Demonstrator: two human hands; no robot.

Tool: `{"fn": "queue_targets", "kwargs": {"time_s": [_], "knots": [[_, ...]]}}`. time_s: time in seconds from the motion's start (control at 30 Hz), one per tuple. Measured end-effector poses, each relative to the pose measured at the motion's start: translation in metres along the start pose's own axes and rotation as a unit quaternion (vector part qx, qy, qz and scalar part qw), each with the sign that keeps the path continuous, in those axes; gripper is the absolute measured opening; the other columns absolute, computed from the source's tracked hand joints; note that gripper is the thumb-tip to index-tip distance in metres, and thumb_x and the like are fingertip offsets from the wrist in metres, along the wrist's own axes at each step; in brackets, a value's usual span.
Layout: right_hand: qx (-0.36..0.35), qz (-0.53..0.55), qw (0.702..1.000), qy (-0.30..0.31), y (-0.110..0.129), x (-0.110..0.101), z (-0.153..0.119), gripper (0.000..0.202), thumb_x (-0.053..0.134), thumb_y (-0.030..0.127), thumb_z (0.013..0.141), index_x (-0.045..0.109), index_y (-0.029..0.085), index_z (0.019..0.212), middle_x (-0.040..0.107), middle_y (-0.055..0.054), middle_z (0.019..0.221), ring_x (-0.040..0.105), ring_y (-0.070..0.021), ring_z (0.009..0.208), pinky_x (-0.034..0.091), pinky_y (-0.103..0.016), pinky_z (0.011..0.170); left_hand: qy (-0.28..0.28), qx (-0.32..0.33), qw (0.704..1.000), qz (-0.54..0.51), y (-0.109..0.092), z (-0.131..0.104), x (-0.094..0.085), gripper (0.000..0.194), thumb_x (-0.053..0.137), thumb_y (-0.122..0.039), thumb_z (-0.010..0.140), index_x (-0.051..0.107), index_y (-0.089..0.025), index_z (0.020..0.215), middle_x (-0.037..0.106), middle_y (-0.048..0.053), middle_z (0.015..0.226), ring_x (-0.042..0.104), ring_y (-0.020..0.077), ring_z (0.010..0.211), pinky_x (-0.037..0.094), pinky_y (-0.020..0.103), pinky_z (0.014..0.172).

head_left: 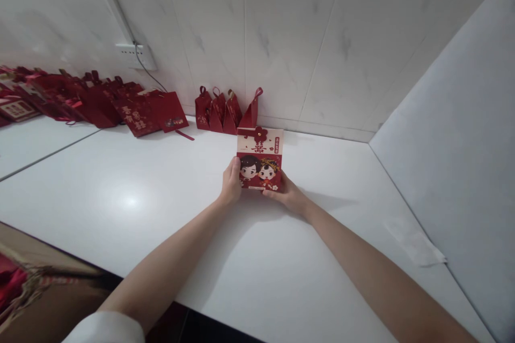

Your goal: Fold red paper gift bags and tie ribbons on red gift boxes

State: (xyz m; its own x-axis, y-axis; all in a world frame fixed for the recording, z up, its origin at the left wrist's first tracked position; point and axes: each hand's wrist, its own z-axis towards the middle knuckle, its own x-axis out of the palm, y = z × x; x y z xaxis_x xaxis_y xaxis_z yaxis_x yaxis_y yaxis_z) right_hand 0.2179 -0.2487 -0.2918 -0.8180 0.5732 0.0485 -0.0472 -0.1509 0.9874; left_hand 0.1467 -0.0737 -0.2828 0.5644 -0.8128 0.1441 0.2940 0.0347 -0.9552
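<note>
Between my hands stands a red and cream wedding favour box (261, 163), printed with two cartoon heads and a red flower at its top flap. My left hand (232, 179) grips its left edge, thumb toward the front. My right hand (287, 192) holds the lower right corner, with the thumb along the bottom edge and the other fingers hidden behind. Just beyond it, several small red boxes with ribbon loops (223, 112) stand in a row against the wall.
Many red gift boxes (96, 99) crowd the white table (161, 171) at the back left. A socket strip (134, 56) with a cable hangs on the tiled wall. White tissue (416, 243) lies by the right-hand panel. An open cardboard box (52, 294) is at lower left.
</note>
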Motion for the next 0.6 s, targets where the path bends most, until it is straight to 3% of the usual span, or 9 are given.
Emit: {"fn": "queue_targets", "kwargs": {"time_s": [0.37, 0.6], "knots": [[0.000, -0.001, 1.000, -0.005, 0.003, 0.001, -0.001, 0.074, 0.079, 0.035, 0.075, 0.041, 0.027, 0.137, 0.056, -0.010, 0.137, 0.055, -0.0268, 0.123, 0.046, -0.047, 0.106, -0.010, -0.003, 1.000, -0.005, 0.003, 0.002, 0.001, 0.054, 0.046, -0.065, 0.088, 0.067, -0.019, 0.107, 0.070, 0.011, 0.113, 0.063, 0.0314, 0.110, 0.047, 0.046, 0.097], [-0.012, 0.008, 1.000, -0.017, -0.007, -0.002, 0.003, 0.072, 0.078, 0.038, 0.075, 0.040, 0.027, 0.135, 0.056, -0.010, 0.136, 0.056, -0.0264, 0.122, 0.047, -0.047, 0.104, -0.009, -0.022, 0.999, 0.025, 0.001, 0.003, 0.000, 0.060, 0.042, -0.065, 0.089, 0.067, -0.015, 0.109, 0.070, 0.011, 0.111, 0.064, 0.0292, 0.106, 0.048, 0.042, 0.095]]}}
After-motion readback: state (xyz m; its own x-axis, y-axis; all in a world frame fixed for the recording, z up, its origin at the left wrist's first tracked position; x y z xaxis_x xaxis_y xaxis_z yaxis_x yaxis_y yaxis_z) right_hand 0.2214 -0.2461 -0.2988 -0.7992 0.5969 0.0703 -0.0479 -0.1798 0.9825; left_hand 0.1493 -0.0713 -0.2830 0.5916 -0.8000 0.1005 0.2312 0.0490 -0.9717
